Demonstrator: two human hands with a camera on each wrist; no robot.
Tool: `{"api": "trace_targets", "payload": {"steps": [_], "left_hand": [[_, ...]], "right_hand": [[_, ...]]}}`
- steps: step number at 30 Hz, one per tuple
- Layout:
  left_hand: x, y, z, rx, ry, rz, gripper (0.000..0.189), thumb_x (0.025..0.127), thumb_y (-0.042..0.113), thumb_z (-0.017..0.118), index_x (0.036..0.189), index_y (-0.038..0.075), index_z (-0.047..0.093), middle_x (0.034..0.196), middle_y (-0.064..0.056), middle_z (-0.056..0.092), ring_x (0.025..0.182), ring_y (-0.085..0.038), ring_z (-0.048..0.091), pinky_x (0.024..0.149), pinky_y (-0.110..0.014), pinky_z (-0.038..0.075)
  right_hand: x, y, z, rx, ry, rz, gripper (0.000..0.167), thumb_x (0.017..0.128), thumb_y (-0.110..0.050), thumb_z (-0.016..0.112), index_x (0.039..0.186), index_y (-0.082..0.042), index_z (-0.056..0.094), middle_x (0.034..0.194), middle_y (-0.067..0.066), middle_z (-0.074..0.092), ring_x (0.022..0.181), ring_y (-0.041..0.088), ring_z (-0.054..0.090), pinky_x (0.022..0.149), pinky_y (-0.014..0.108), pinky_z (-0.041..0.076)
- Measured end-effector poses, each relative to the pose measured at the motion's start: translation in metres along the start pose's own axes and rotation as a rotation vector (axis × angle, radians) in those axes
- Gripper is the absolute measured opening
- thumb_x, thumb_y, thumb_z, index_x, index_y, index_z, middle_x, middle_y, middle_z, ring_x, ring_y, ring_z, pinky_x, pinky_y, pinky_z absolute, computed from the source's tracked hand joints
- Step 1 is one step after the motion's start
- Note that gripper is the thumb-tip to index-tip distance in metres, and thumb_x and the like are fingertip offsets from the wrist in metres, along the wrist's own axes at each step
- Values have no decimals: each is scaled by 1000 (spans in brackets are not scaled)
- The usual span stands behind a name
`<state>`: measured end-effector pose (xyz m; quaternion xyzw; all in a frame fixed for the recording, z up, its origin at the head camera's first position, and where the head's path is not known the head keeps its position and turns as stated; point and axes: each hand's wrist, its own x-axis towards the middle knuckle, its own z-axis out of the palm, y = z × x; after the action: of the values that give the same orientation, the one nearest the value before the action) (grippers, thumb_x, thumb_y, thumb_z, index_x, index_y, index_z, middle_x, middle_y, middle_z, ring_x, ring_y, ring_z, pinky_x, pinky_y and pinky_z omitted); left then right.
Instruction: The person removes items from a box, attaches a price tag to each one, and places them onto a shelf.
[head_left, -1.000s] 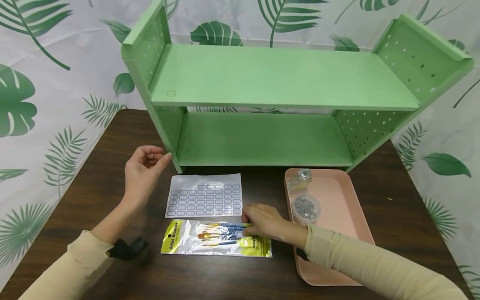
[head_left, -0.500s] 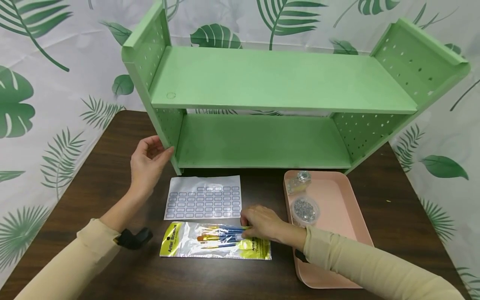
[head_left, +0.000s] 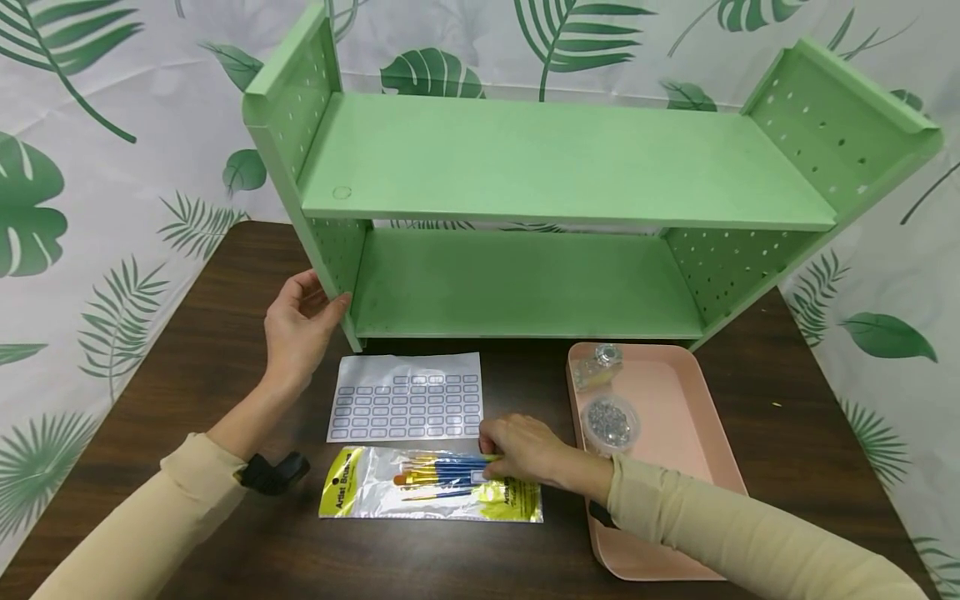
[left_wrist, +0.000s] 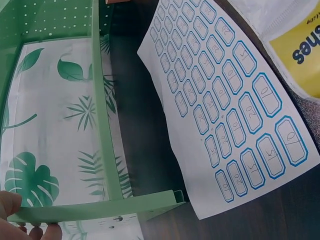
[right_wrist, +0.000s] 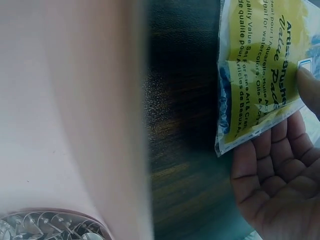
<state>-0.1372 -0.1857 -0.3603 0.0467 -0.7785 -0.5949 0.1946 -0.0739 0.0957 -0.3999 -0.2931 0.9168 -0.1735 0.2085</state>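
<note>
My left hand [head_left: 296, 342] grips the front edge of the left side panel of a green two-tier shelf [head_left: 555, 158], low down. In the left wrist view the thumb lies on one side of that green edge [left_wrist: 100, 209] and the fingertips on the other. My right hand [head_left: 525, 448] holds the right part of a clear and yellow pack of artist brushes [head_left: 367, 487], thumb on top and fingers along its far edge. By the thumb, a small blue-bordered label [right_wrist: 305, 64] shows on the pack. Behind the pack lies a white sheet of blue-bordered, handwritten labels [head_left: 408, 368].
A pink tray [head_left: 682, 408] stands at the right, under the right forearm. In it are a small clear glass bottle [head_left: 597, 371] and a round tub of silver tacks [head_left: 609, 423]. All rest on a dark wooden table [head_left: 375, 558] before a leaf-print backdrop [head_left: 90, 208].
My left hand has moved up and right from beside the shelf and taken hold of its left side panel. The right hand stays on the brush pack.
</note>
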Motion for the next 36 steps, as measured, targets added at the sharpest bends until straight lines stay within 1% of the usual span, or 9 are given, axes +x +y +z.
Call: {"api": "trace_targets", "payload": {"steps": [4,12,18,22,27,29,36], "left_hand": [[0,0,-1,7,-12,4,37,85,8,68,120,0,57,117,-10,62,109,-19,60,85,-14,48],[1,-1,-2,34,-11,21,35,86,8,67,119,-1,58,115,-12,64,105,-15,62,83,-14,49],[2,-1,-2,42,-15,39,36,86,7,67,119,-2,58,114,-12,64,106,-21,63,83,-13,49],[2,-2,-2,39,-20,34,37,85,6,68,120,-1,57,116,-13,64,108,-25,62,83,-13,49],[2,-2,-2,34,-26,34,38,85,6,67,121,-1,57,117,-13,63,109,-26,61,85,-15,49],[2,-2,-2,40,-26,36,37,86,7,67,120,-1,57,117,-13,63,109,-25,61,86,-16,49],[2,-3,-4,37,-34,36,38,86,7,67,121,-1,56,117,-12,63,110,-25,61,85,-16,49]], "right_hand": [[0,-1,-1,9,-9,4,26,72,-19,81,73,-13,56,64,-7,49,58,8,43,53,23,33],[0,-1,-4,32,-26,-8,26,73,-16,80,66,-15,55,59,-7,47,55,6,41,51,21,30],[-1,0,-5,89,-35,-55,26,74,-10,78,65,-13,54,57,-7,45,53,4,39,49,19,30],[-2,2,-6,126,-44,-79,25,75,-8,76,67,-12,53,58,-7,42,54,4,38,50,18,28],[-1,3,-9,201,-77,-55,19,76,-7,75,71,-12,57,61,-8,46,57,5,42,52,18,32],[-1,4,-10,236,-95,-42,17,77,-6,74,72,-12,58,62,-8,48,59,5,44,53,18,35],[-3,7,-18,347,-154,-38,13,79,-2,70,75,-8,59,65,-5,52,60,5,47,54,17,41]]}}
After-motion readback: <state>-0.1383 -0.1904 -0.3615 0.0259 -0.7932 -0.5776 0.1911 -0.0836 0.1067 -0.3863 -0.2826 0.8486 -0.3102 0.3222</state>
